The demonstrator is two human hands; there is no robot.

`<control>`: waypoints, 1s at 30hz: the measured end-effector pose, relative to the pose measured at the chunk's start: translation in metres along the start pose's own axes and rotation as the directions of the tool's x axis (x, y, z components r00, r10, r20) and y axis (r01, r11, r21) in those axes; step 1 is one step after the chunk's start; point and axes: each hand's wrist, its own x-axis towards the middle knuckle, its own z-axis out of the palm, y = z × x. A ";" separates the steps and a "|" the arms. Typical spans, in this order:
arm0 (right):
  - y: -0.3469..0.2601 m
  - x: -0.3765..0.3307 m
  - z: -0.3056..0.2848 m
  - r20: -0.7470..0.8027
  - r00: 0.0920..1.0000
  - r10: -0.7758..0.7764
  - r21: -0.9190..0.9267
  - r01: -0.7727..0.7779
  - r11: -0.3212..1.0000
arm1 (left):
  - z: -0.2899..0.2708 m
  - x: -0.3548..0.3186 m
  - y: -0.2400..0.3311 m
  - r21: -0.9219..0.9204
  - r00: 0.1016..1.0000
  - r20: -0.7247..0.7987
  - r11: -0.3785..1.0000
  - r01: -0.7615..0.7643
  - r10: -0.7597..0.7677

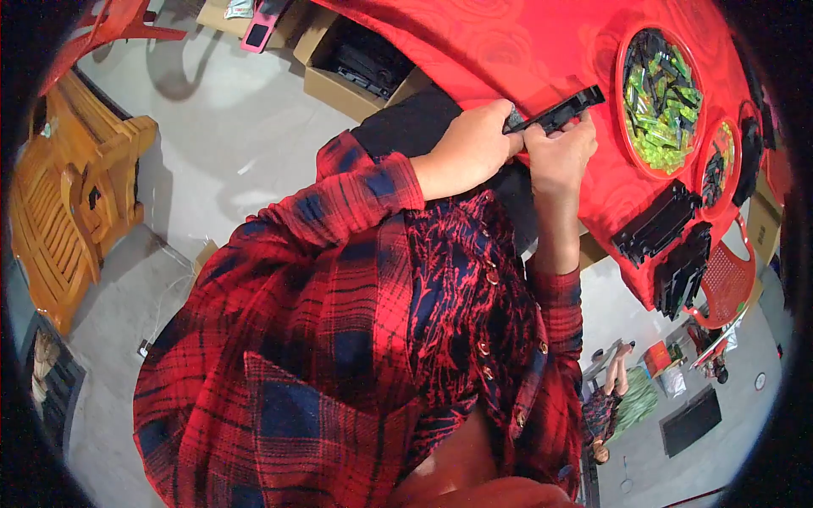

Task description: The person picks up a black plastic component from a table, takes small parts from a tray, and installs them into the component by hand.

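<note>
- Large red basket (622,127), the landmark here, sits on the red cloth (508,42) of the table; dark and yellow-green small pieces (660,106) heap up inside it
- Long black part (572,107) is held in the air to the left of the basket, near the table's edge, one end tilted up toward the basket
- Left hand (478,146), farther from the basket, grips the lower end of the part, its fingers partly hidden
- Right hand (559,157), nearer the basket, is closed about the part from below; thumb and fingers hide some of its underside
- Smaller red basket (720,201), also with small pieces, stands just beside the large basket, to its lower right; whether the rims touch, I cannot tell
- One stack of black parts (654,224) lies just below the large basket; a second stack (684,269) lies further below; both crowd that side of the cloth, with a red plastic chair (730,284) beyond them
- Cardboard box (339,93) with black parts inside stands on the floor, well left of the basket; a wooden chair (63,199) stands farther left
</note>
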 end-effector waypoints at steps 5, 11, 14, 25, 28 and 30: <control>-0.002 0.000 -0.010 0.247 0.941 0.233 0.076 -0.258 0.963 | 0.008 -0.005 -0.002 -0.152 1.000 0.006 0.988 -0.011 0.012; 0.002 -0.005 -0.002 0.136 0.973 0.187 0.123 -0.204 0.971 | 0.011 -0.012 0.001 -0.159 0.999 0.019 0.987 0.040 -0.038; 0.004 -0.010 -0.007 0.118 0.982 0.148 0.122 -0.162 0.979 | 0.006 -0.011 0.003 -0.446 0.984 0.151 0.881 0.158 -0.100; -0.023 -0.049 -0.012 0.069 0.995 -0.066 0.143 0.055 0.988 | 0.004 -0.009 0.013 -0.691 0.952 0.272 0.659 0.297 -0.143; -0.045 -0.060 -0.021 -0.010 0.978 -0.207 0.120 0.206 0.971 | -0.003 -0.011 0.012 -0.468 0.976 0.202 0.868 0.167 -0.079; -0.043 -0.063 -0.025 0.035 0.988 -0.147 0.124 0.142 0.982 | -0.002 -0.017 0.016 -0.442 0.981 0.187 0.887 0.135 -0.056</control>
